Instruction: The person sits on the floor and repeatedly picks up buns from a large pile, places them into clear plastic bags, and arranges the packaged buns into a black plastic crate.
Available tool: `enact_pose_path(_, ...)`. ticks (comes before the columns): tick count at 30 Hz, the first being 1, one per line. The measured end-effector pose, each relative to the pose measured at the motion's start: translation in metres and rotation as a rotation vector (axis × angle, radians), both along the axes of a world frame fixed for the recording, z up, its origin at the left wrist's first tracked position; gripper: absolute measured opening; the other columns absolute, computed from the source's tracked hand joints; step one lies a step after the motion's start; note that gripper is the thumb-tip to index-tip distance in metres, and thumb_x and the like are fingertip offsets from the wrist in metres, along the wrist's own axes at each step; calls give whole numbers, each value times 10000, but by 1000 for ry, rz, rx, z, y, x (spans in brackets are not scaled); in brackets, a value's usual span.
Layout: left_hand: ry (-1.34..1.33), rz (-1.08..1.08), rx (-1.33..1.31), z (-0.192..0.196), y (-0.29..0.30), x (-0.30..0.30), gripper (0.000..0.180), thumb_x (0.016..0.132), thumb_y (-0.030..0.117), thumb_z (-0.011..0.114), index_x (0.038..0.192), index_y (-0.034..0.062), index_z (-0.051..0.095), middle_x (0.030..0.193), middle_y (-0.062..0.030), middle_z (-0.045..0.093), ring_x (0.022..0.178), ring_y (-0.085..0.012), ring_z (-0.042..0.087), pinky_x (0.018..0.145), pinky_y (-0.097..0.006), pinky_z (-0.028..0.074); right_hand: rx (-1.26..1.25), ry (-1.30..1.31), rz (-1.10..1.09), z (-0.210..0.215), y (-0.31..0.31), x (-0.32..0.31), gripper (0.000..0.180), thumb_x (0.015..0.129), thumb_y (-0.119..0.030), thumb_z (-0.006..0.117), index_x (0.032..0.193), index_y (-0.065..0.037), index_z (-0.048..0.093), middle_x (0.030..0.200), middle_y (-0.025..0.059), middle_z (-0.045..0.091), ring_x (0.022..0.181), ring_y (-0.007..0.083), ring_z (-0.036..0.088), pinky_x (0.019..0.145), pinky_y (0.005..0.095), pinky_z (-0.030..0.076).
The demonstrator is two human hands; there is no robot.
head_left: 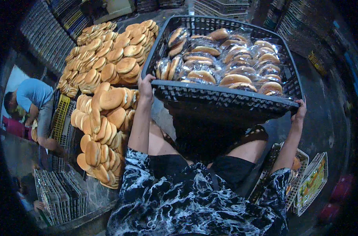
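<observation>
A black plastic crate [222, 91] is held up in front of me, its near side facing my body. Inside it lie rows of round buns [240, 70] in clear plastic bags, some with a dark filling showing. My left hand [146, 87] is closed round the crate's near left corner. At the near right corner my right hand [300, 111] grips the rim. Just left of the crate, big heaps of unwrapped flat round buns [108, 98] are piled up, close to my left forearm.
At the left a person in a blue shirt [34, 91] bends over beside a yellow crate [61, 114]. Stacked trays [61, 196] stand at the lower left. Light-coloured crates [311, 183] sit at my lower right. Tall crate stacks [45, 33] line the back.
</observation>
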State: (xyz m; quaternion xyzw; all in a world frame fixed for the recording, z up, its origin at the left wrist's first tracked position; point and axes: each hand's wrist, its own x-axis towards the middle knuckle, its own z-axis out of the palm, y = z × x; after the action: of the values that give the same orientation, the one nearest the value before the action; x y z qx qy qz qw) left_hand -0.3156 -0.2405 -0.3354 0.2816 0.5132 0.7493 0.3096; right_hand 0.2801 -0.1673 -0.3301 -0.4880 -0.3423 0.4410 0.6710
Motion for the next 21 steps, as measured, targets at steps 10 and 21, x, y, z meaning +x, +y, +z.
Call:
enact_pose_path(10,984,657,-145,76,-18,78,473,678,61,554,1124,-30,424,1116,-200,436,1034,-319,434,909,-354,336,110,-96,-280,3,-44,-8,352,695,-110,503,1030,-11,456,832,67,495,760,155,495,690,269,409)
enact_pose_path(21,1648,-999,-145,77,76,261,307,700,137,550,979,9,535,868,-205,584,833,-351,562,738,-420,440,202,-481,-289,-26,-161,-157,381,821,-160,446,1149,13,358,1061,103,423,1001,203,404,898,328,293)
